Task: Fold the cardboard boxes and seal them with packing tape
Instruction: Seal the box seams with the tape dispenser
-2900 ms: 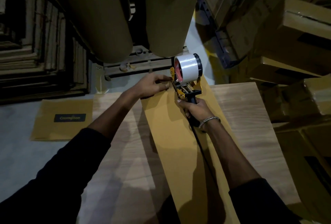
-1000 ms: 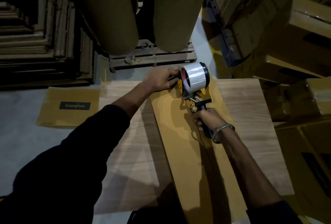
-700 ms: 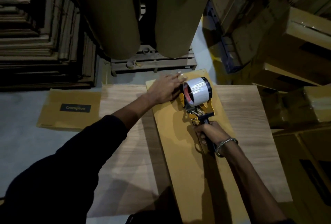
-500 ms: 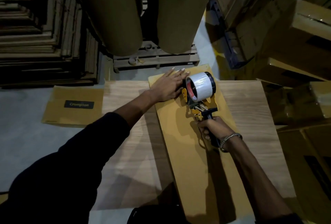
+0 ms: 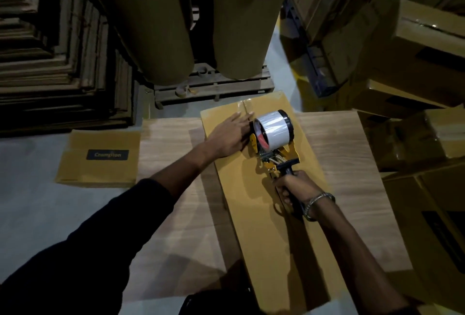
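Brown cardboard filled most of the scene. A long, narrow cardboard box (image 5: 271, 214) lay on a pale wood-grain table (image 5: 176, 214), running from the near edge to just past the far edge, with a glossy strip of tape (image 5: 245, 106) visible at its far end. The left hand (image 5: 230, 136) lay flat on the box's far end with the fingers straight and together, pressing the cardboard just beside the dispenser. The right hand (image 5: 293, 189) was wrapped tightly around the black handle of a yellow tape dispenser (image 5: 273, 143), which stood on the box top. Its roll of clear packing tape (image 5: 273, 128) sat on a black hub with a red core showing inside. A metal bracelet (image 5: 318, 201) circled the right wrist, and both arms wore dark sleeves.

On the grey floor to the left of the table lay a flattened carton (image 5: 99, 158) carrying a black label with the word "Crompton" in pale letters. Beyond the table two large brown paper rolls (image 5: 196, 17) stood upright on a wooden pallet (image 5: 214, 85). Stacks of flat cardboard sheets (image 5: 57, 63) filled the left side. Piled boxes (image 5: 415, 75) crowded the right, some with dark labels too dim or angled to read.
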`<state>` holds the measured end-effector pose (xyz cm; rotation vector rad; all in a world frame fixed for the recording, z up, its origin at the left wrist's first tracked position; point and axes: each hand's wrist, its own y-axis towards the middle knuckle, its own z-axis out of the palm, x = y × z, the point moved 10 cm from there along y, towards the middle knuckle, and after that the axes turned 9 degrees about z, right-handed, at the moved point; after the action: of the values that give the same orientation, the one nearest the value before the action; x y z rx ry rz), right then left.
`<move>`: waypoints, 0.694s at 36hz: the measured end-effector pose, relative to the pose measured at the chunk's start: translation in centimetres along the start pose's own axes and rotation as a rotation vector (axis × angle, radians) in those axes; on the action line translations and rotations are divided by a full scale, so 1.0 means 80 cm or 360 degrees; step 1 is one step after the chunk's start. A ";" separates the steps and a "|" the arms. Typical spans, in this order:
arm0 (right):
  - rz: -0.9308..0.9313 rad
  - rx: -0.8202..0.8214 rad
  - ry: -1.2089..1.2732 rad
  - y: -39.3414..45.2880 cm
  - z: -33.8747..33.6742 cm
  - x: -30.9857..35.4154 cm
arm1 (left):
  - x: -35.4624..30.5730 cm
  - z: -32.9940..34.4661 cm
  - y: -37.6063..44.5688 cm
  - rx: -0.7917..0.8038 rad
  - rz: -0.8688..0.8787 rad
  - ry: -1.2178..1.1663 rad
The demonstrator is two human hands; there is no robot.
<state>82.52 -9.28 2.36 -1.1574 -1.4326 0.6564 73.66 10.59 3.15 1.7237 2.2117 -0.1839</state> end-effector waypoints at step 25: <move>-0.0142 -0.0180 -0.0114 -0.026 -0.030 -0.093 | -0.068 0.040 -0.044 0.0221 -0.0152 0.0126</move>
<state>83.44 -17.25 1.69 -1.1596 -1.5902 0.5651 71.98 3.76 1.63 1.7241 2.3922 -0.3039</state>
